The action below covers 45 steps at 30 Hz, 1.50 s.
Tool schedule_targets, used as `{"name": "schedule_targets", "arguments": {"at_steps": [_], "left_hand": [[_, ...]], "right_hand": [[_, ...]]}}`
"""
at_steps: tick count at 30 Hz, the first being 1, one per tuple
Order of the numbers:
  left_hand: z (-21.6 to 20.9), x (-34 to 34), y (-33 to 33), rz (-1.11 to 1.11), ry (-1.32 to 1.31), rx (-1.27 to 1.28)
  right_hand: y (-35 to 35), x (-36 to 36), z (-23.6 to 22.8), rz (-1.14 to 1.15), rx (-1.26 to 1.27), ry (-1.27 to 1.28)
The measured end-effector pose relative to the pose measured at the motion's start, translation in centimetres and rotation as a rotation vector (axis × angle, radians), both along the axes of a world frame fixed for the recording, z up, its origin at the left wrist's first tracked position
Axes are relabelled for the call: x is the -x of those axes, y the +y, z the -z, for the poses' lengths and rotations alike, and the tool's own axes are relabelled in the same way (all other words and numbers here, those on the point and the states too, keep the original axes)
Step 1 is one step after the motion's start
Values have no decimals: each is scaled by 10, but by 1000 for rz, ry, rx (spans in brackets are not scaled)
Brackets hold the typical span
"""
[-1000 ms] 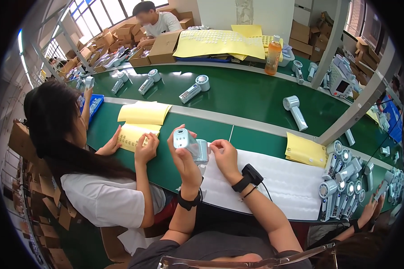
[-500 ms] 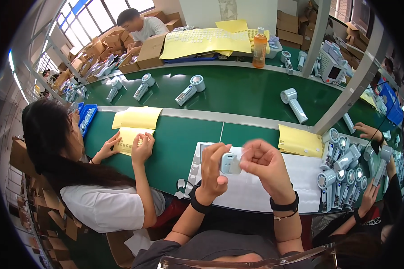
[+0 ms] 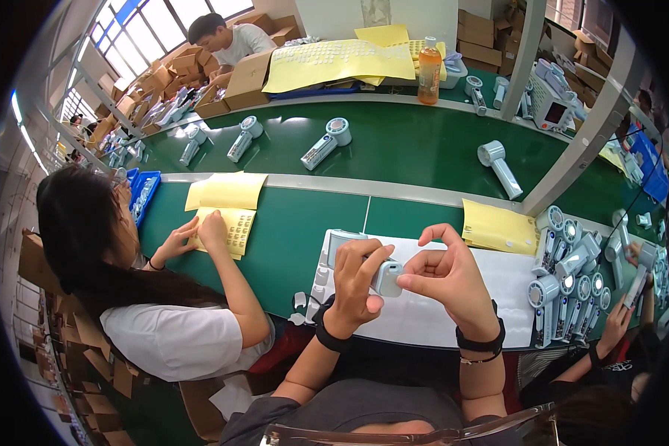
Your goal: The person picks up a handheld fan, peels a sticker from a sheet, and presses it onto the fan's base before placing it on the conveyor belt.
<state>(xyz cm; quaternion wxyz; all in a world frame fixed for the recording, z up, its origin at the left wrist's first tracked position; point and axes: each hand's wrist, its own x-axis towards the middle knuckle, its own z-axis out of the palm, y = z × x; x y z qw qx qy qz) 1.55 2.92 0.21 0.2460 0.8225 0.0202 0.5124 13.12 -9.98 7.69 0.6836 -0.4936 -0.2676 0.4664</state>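
Note:
My left hand (image 3: pixel 349 290) is wrapped around a pale blue handheld fan (image 3: pixel 389 277), with the fan's rounded end and its small slot turned up toward me. Thumb and fingertips of my right hand (image 3: pixel 457 282) pinch together at the right edge of that end. Whatever lies between them is too small to make out. Both hands are above a white sheet (image 3: pixel 424 323) on the green table.
Several pale blue fans (image 3: pixel 544 291) crowd the table at right, near a co-worker's hand (image 3: pixel 615 323). A yellow sticker sheet (image 3: pixel 498 227) lies behind my right hand. At left a person (image 3: pixel 175 334) handles another yellow sheet (image 3: pixel 238 230). More fans (image 3: pixel 340 132) lie on the green belt beyond.
My right hand has shifted slightly right and lower, its blur gone, and now pinches at the fan's edge. The fans on the belt have moved right.

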Motion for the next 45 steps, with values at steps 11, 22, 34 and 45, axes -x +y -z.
{"name": "schedule_targets", "arguments": {"at_steps": [11, 22, 34, 45], "left_hand": [[-2, 1, 1, -24, 52, -49], [-2, 1, 1, -59, 51, -71], [4, 0, 0, -39, 0, 11], [0, 0, 1, -83, 45, -71]], "right_hand": [[-1, -2, 4, -7, 3, 24], [1, -1, 4, 2, 0, 47], [2, -3, 2, -38, -14, 42], [2, 0, 4, -3, 7, -8]]}}
